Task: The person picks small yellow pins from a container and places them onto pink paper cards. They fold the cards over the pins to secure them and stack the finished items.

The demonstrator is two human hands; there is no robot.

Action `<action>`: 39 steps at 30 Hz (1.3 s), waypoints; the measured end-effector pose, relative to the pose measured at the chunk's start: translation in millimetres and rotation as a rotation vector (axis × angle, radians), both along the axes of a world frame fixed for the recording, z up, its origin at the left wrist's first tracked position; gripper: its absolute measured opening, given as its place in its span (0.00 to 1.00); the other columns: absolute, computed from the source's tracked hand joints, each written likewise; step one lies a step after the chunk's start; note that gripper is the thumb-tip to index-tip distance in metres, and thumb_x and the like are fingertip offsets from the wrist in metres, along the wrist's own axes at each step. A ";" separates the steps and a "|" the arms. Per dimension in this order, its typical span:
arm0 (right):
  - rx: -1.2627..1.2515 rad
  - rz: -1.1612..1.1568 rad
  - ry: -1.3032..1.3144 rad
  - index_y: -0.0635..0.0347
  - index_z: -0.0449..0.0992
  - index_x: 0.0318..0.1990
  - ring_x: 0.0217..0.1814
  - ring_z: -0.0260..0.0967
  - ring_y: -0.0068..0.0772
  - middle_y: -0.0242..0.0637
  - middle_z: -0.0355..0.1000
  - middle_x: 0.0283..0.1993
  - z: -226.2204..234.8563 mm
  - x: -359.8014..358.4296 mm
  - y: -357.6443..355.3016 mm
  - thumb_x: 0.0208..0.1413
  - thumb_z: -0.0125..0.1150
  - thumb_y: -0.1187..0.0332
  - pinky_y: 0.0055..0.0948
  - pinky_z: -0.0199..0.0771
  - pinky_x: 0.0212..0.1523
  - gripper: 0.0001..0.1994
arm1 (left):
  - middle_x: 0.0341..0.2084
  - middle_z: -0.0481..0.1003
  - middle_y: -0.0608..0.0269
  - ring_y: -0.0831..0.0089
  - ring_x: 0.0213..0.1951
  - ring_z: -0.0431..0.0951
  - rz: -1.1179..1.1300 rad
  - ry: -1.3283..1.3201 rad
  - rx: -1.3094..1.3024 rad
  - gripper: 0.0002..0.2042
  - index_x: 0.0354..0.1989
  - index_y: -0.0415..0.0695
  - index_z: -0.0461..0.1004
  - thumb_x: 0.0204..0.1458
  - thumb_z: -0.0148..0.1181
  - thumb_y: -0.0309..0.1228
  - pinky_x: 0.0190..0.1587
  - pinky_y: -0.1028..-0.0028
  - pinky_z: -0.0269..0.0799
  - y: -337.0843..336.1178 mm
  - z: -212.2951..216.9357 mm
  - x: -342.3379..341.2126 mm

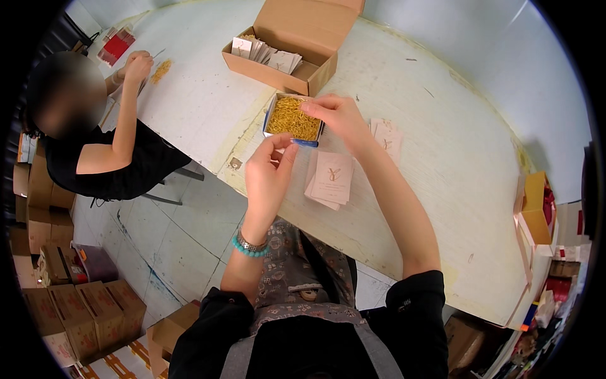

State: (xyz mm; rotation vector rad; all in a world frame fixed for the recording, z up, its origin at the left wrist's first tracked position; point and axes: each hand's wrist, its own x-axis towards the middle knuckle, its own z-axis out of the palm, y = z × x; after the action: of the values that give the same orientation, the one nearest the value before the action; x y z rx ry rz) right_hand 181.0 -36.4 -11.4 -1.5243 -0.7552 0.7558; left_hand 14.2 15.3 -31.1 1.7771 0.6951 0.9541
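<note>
A small blue-and-white box (308, 143) on the table is filled with thin gold-coloured metal pieces (291, 118). My right hand (341, 120) hovers at the box's right side, fingertips pinched above the gold pieces. Close to the front edge of the box, my left hand (270, 169) has thumb and fingertips drawn together. Whatever either pinch holds is too small to make out. A stack of pale pink printed cards (331, 178) lies to the right of my left hand. More such cards (387, 139) rest beyond my right forearm, partly covered by it.
Behind the small box stands an open cardboard box (271, 74) with packed cards inside. A co-worker (88, 139) sits at the left with hands raised near a gold pile (161, 71). Cartons (95, 309) fill the lower left floor; a yellow box (536, 205) stands far right.
</note>
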 end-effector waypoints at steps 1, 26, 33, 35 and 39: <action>0.033 0.024 0.105 0.65 0.80 0.37 0.40 0.66 0.21 0.29 0.74 0.34 6.2 -7.5 -5.7 0.49 0.64 0.62 0.24 0.64 0.43 0.14 | 0.26 0.77 0.62 0.81 0.20 0.70 0.005 -0.025 0.022 0.06 0.33 0.38 0.76 0.47 0.63 0.24 0.24 0.81 0.68 -2.3 7.6 2.5; 0.062 0.231 0.462 0.64 0.78 0.36 0.33 0.65 0.14 0.28 0.74 0.31 28.1 -40.4 -95.7 0.51 0.64 0.66 0.17 0.63 0.33 0.10 | 0.28 0.74 0.65 0.78 0.27 0.73 -0.410 -0.222 0.298 0.09 0.30 0.38 0.75 0.40 0.62 0.13 0.28 0.82 0.71 -19.9 39.9 -12.0; 0.166 0.287 0.517 0.63 0.77 0.35 0.32 0.61 0.14 0.27 0.72 0.30 26.4 -52.1 -93.9 0.54 0.62 0.63 0.16 0.61 0.35 0.11 | 0.33 0.69 0.63 0.77 0.29 0.73 -0.617 -0.409 -0.242 0.11 0.36 0.38 0.75 0.44 0.60 0.12 0.28 0.81 0.73 -24.9 27.6 -8.3; 0.189 0.326 0.564 0.63 0.76 0.35 0.32 0.61 0.14 0.27 0.72 0.30 27.5 -56.5 -94.6 0.55 0.60 0.62 0.16 0.61 0.35 0.11 | 0.32 0.69 0.62 0.76 0.29 0.73 -0.694 -0.481 -0.392 0.09 0.35 0.37 0.74 0.45 0.60 0.14 0.27 0.81 0.74 -21.6 19.9 -7.1; 0.248 0.335 0.626 0.63 0.75 0.37 0.32 0.62 0.15 0.27 0.71 0.31 19.2 -60.9 -92.1 0.57 0.58 0.62 0.17 0.62 0.35 0.12 | 0.31 0.68 0.62 0.76 0.28 0.73 -0.744 -0.515 -0.542 0.05 0.33 0.37 0.73 0.48 0.60 0.18 0.25 0.80 0.74 -20.2 17.0 -6.8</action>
State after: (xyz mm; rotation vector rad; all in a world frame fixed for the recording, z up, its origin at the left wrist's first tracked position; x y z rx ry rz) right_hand 120.1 -128.5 7.8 -0.8660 -0.5985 1.2610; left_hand 7.5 -4.9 -14.1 1.0889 -0.0632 0.5811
